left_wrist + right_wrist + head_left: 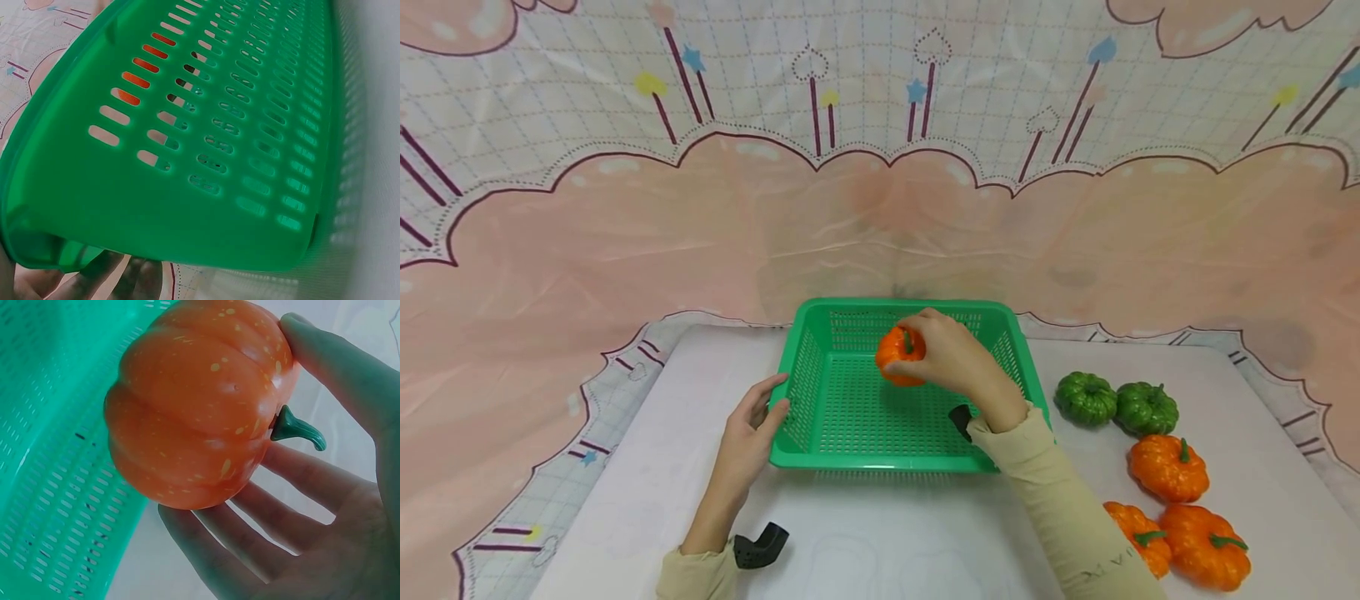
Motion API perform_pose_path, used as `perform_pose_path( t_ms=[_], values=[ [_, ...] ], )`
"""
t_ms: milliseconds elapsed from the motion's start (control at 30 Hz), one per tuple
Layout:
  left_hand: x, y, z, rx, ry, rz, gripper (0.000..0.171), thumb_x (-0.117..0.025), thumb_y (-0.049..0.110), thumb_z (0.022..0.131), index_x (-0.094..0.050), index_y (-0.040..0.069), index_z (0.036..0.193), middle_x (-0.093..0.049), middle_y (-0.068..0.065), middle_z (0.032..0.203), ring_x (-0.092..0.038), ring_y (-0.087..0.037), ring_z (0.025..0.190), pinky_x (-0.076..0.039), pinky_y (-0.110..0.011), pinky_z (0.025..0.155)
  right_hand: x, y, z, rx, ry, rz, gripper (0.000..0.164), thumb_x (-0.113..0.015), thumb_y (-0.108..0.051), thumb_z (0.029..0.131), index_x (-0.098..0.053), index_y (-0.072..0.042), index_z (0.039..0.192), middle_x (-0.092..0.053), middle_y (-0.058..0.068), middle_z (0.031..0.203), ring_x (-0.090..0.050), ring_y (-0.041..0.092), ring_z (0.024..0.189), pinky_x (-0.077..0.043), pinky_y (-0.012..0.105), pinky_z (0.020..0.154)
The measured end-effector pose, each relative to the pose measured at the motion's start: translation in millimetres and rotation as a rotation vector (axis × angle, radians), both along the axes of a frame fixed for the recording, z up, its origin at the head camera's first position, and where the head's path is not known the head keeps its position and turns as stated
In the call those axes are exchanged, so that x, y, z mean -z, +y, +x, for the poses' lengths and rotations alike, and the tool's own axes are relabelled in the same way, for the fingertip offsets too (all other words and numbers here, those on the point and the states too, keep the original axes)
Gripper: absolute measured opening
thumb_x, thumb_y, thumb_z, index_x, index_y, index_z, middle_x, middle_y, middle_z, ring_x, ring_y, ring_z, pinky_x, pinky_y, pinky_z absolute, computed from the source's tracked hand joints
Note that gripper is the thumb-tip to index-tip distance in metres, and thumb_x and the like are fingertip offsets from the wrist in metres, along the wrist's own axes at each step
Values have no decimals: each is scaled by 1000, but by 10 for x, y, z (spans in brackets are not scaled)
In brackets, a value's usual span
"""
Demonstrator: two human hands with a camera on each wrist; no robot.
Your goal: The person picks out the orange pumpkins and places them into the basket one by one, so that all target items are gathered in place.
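Note:
A small orange pumpkin [895, 357] with a green stem is gripped in my right hand [943, 354], over the inside of a green plastic basket [910, 463]. In the right wrist view, the thumb and spread fingers hold the pumpkin [194, 406] from opposite sides, its stem pointing toward the palm. My left hand [748, 429] holds the basket's left rim, thumb and fingers at its edge. From the left wrist, the basket wall [125, 206] fills most of the view, with fingertips [140, 278] just past its rim. Orange shows through the slots.
Right of the basket, two green pumpkins [1086, 398] sit side by side on the white table [640, 492]. Three more orange pumpkins [1168, 468] lie nearer me, one partly behind my right sleeve [1060, 500]. A patterned cloth [895, 225] hangs behind the table.

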State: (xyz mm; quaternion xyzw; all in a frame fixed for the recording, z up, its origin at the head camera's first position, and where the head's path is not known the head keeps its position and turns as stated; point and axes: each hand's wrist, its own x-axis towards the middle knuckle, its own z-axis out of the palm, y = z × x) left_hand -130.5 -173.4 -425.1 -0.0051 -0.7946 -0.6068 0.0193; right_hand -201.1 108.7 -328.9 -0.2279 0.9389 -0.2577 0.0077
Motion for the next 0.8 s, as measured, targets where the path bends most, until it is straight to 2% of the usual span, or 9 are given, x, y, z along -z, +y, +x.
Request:
perform_pose_path(
  t_ms=[533,800],
  values=[
    [-3,2,-1,-5,-8,5,43,-54,23,104,-45,17,146,-40,-11,155,-39,-30,143,-35,-50,112,123,-127,-157,-10,-47,23,55,-78,-40,85,-65,-5,126,-61,8,109,-57,21,89,-51,34,78],
    [-6,0,4,4,2,14,43,-54,24,104,-46,18,146,-39,-12,156,-36,-32,145,-30,-56,115,177,-198,-235,-34,-71,81,61,-78,-40,85,-62,-5,132,-61,12,124,-58,25,102,-52,39,87]
  ],
)
